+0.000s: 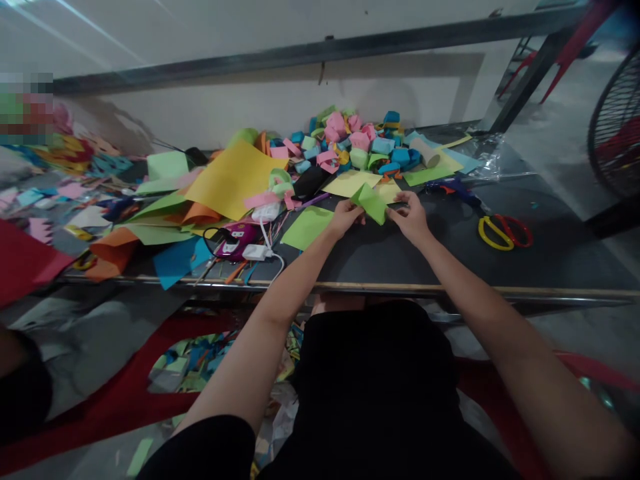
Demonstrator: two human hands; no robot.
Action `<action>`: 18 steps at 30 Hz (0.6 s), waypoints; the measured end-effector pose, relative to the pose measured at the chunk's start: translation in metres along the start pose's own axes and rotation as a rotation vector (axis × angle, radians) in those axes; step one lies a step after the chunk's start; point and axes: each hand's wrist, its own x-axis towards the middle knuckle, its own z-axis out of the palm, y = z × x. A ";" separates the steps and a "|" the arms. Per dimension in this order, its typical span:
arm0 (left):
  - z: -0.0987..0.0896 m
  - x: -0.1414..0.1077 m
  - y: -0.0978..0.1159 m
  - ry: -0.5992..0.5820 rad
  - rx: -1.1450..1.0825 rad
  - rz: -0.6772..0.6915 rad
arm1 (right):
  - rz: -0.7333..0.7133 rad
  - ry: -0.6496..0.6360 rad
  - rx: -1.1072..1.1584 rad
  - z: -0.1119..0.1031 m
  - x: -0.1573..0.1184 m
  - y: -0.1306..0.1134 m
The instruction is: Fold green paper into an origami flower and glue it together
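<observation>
Between my two hands is a folded piece of green paper (370, 203), held up just above the dark table. My left hand (346, 219) pinches its left side, and my right hand (410, 217) has its lower right corner between thumb and fingers. A flat green sheet (307, 227) lies to the left, partly behind my left forearm. Pale yellow paper (350, 183) lies just beyond my hands. Farther back rises a heap of small folded paper pieces (360, 141) in pink, blue, green and yellow.
Scissors with red and yellow handles (505, 232) and a dark blue glue gun (457, 190) lie to the right. At left are a purple power strip (237, 241) with white plugs and cables, and large coloured sheets (235, 177). A fan (620, 127) stands at far right.
</observation>
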 end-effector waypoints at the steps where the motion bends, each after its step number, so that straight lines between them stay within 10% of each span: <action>1: 0.000 -0.001 0.000 -0.020 0.003 0.013 | -0.026 -0.020 -0.007 -0.001 0.000 -0.002; 18: -0.002 -0.005 -0.002 -0.118 0.135 0.216 | -0.148 -0.245 -0.182 0.002 -0.017 -0.016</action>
